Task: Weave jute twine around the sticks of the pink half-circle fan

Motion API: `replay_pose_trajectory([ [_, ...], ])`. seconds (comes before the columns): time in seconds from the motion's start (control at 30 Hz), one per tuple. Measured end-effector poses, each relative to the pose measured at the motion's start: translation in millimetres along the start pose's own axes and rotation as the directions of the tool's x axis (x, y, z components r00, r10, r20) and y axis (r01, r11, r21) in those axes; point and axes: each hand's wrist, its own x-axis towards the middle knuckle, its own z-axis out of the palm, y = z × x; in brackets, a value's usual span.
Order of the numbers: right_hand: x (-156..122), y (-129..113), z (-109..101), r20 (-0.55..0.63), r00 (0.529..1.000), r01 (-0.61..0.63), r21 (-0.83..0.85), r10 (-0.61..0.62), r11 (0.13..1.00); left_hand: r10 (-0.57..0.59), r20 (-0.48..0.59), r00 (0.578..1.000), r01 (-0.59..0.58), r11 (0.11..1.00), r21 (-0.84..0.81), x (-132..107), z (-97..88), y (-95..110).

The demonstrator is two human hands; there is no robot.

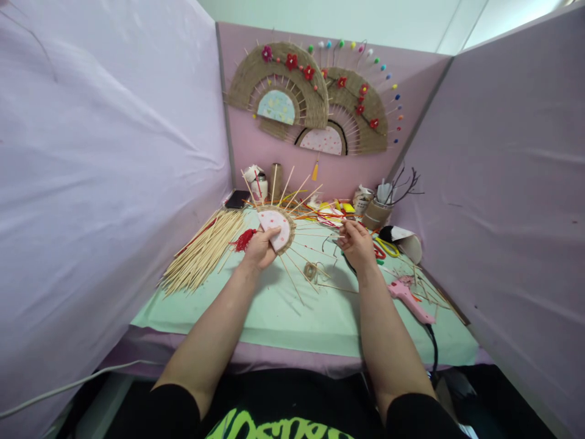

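Left hand point(262, 249) gripping half-round fan point(274, 223), ideally bracing it without bending spokes point(274, 185); right hand point(357, 244) curling fingers nearby, grasp unclear.

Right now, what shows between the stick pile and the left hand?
In the head view, a red tassel and one thin stick show between the stick pile and the left hand.

Coarse, matt twine point(291, 234) edges the smooth-faced half-round fan point(283, 225) at the center of the frame, beside a tassel point(244, 240) of red thread. At left, dull bare-wood sticks point(201, 251) lie below wrinkled lilac cloth point(114, 140); at lower right, a glue gun point(410, 302) shows smooth pink plastic. Rough, fibrous brown cord point(241, 85) covers a fan at top center.
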Motion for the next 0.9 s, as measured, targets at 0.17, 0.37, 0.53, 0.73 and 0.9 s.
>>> replay_pose_trajectory([
  [0.17, -2.4, -2.6, 4.2, -0.078, 0.980, 0.179, -0.068, -0.184, 0.981, 0.043, -0.039, 0.998, -0.044, 0.999, -0.006, 4.3, -3.1, -2.2],
  [0.37, -2.3, 3.9, 8.9, -0.012, 0.989, 0.149, -0.026, -0.149, 0.988, 0.093, -0.111, 0.989, -0.102, 0.991, -0.083, 9.7, -7.3, 0.3],
  [0.53, -7.2, 10.6, 16.0, 0.115, 0.993, 0.039, -0.277, -0.007, 0.960, 0.085, -0.113, 0.990, -0.100, 0.986, -0.132, 9.9, -6.8, 3.1],
  [0.73, -25.4, 10.1, 34.1, 0.452, 0.862, 0.012, -0.473, 0.230, 0.881, 0.070, -0.111, 0.991, -0.090, 0.978, -0.188, 7.0, 0.6, 0.2],
  [0.9, -34.8, 8.5, 41.9, 0.570, 0.750, 0.002, -0.508, 0.335, 0.862, -0.025, -0.097, 0.995, 0.002, 0.974, -0.228, 6.0, 1.7, -4.4],
])
